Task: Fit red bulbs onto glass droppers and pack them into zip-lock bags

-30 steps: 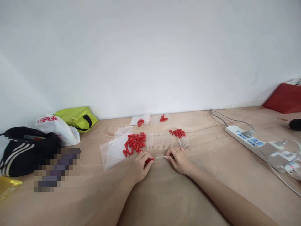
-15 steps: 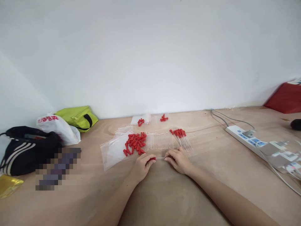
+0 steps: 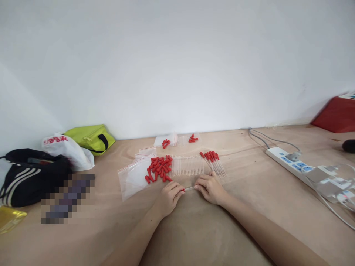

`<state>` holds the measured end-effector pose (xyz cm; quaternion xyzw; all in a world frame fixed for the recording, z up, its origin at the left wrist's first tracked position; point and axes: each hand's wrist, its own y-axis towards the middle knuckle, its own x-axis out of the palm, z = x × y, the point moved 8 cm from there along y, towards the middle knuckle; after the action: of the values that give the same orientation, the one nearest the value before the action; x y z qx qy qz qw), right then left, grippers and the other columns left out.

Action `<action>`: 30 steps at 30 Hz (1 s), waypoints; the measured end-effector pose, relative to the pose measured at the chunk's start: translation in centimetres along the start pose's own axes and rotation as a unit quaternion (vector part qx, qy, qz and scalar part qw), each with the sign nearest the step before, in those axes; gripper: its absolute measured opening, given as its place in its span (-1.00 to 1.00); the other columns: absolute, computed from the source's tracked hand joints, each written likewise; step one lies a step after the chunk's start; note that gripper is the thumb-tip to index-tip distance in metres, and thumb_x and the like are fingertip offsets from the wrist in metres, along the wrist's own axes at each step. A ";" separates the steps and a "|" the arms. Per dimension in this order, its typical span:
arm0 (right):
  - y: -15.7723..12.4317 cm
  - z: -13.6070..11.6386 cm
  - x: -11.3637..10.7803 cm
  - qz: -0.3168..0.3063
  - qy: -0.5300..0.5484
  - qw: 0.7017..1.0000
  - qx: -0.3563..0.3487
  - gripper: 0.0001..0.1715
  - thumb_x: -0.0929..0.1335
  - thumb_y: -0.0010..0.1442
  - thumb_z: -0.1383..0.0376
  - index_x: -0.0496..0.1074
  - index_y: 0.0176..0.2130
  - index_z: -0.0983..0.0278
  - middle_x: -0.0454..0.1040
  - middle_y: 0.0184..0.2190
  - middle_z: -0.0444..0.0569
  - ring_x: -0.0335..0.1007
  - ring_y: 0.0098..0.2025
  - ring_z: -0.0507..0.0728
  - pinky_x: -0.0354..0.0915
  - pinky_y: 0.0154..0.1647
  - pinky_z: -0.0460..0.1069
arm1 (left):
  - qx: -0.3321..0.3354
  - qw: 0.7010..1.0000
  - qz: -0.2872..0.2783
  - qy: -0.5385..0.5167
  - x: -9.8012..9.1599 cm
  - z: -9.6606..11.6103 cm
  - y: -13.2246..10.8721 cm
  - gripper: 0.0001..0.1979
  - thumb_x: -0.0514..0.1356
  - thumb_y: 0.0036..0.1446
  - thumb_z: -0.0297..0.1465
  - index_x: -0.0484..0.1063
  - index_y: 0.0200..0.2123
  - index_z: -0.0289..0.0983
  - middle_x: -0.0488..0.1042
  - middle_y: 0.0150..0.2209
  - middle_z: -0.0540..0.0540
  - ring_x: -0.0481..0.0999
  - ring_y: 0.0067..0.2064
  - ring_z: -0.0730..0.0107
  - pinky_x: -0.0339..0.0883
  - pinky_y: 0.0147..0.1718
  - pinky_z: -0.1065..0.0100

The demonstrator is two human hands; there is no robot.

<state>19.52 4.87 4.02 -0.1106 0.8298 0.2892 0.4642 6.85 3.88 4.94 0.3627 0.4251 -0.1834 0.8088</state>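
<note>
My left hand [image 3: 169, 195] pinches a red rubber cap, almost hidden in its fingers. My right hand [image 3: 210, 187] pinches a thin clear tube [image 3: 189, 188] whose end meets the cap between the two hands. Just beyond lie a heap of loose red caps [image 3: 159, 168], a row of bare clear tubes [image 3: 188, 165] and a bunch of capped tubes [image 3: 212, 160] to the right. Both hands rest low on the wooden table [image 3: 194, 229].
Clear zip bags [image 3: 132, 176] lie left of the caps; two small filled bags [image 3: 177, 140] sit further back. At left are a black bag [image 3: 27, 177], a white plastic bag [image 3: 68, 150] and a green pouch [image 3: 93, 137]. A power strip [image 3: 294, 164] with cables lies right, near a red box [image 3: 337, 115].
The hands have come together: a second ago the cap and tube were apart, now the tube's end sits at the cap and the red cap is mostly covered by my left fingers.
</note>
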 end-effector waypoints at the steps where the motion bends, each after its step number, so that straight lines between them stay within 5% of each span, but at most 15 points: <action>1: 0.0 -0.2 0.0 0.001 -0.015 1.000 -0.004 -0.76 0.19 0.20 0.32 0.38 -0.43 0.26 0.43 -0.46 -0.16 0.26 -0.41 -0.02 -0.14 -0.30 -0.03 | 0.001 1.000 -0.002 0.004 0.0 0.1 0.0 -0.78 -0.04 0.21 -0.41 0.38 -0.35 -0.30 0.41 -0.40 -0.07 0.36 -0.36 0.40 0.27 -0.34 0.37; 30: 0.1 -1.3 1.5 -0.027 -0.018 0.998 0.047 -0.69 0.18 0.19 0.33 0.39 -0.50 0.27 0.46 -0.51 -0.14 0.28 -0.45 -0.01 -0.15 -0.33 -0.03 | 0.032 0.999 -0.025 0.024 0.6 0.9 0.1 -0.77 -0.06 0.20 -0.39 0.32 -0.43 -0.29 0.36 -0.42 -0.09 0.32 -0.34 0.36 0.27 -0.32 0.33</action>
<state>17.70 4.34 3.34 -0.1062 0.8309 0.2390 0.4912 7.75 3.29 4.86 0.3817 0.4475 -0.2079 0.7816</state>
